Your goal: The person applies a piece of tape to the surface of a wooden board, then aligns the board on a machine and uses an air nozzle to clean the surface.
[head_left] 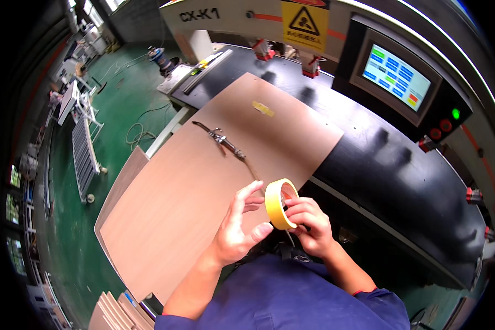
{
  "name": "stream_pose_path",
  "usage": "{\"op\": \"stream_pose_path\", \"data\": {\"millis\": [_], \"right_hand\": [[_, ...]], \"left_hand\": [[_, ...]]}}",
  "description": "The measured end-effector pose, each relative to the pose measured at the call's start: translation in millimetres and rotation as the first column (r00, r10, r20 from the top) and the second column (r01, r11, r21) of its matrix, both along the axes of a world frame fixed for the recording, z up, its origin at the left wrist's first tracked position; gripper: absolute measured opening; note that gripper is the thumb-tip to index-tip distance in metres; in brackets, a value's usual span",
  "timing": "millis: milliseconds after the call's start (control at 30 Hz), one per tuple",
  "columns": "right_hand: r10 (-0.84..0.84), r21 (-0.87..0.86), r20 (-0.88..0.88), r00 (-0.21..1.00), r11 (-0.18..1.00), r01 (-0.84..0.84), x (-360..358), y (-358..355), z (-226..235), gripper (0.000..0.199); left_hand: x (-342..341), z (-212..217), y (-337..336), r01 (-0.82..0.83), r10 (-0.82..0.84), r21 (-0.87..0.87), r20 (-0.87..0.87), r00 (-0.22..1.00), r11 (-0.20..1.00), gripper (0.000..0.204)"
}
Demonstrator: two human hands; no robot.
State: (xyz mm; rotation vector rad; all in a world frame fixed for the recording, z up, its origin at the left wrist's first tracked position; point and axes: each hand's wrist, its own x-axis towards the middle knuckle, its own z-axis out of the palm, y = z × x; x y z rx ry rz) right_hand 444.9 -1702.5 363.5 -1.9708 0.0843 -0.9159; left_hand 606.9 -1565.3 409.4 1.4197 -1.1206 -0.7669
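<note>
Holding the yellow tape roll by its right side, your right grip has its fingers drawn narrow on the ring, which is up on edge in the air. Your left grip is spread wide just left of the roll, with nothing seen in it; you cannot tell whether its thumb touches the tape. Ahead of both grips and out to their left, the big brown board rests partly on the black table. The air gun lies on the board beyond your left grip, its hose running back toward the roll. Farther off is a short yellow patch that looks like tape. As for progress, that patch seems the only piece laid on the board's visible face. You show no loose strip between your grips, so pulling another appears not yet done; how much is left, you cannot tell.
</note>
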Motion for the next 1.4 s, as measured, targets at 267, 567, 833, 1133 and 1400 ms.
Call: {"op": "stream_pose_path", "data": {"millis": [267, 567, 833, 1133, 1400], "right_hand": [[0.013, -0.042, 0.042, 0.999, 0.999, -0.011, 25, 25, 26, 0.037], [0.213, 0.614, -0.017, 0.977, 0.773, -0.159, 57, 40, 15, 0.051], [0.265, 0.64, 0.07, 0.962, 0.727, -0.247, 62, 51, 29, 0.055], [0.196, 0.771, 0.214, 0.957, 0.568, -0.289, 61, 67, 40, 0.056], [0.227, 0.694, 0.155, 0.961, 0.667, -0.27, 57, 82, 51, 0.064]], "left_hand": [[25, 4, 18, 0.019, -0.062, -0.136, -0.316, 0.947, 0.991, 0.093], [33, -16, 25, -0.1, -0.054, -0.167, -0.727, 0.685, 0.981, 0.089], [42, -20, 40, -0.075, -0.09, -0.217, -0.663, 0.743, 0.973, 0.093], [47, -33, 52, 0.028, -0.084, -0.191, -0.29, 0.953, 0.981, 0.097], [41, -22, 51, -0.026, 0.049, -0.177, 0.124, 0.991, 0.984, 0.081]]}}
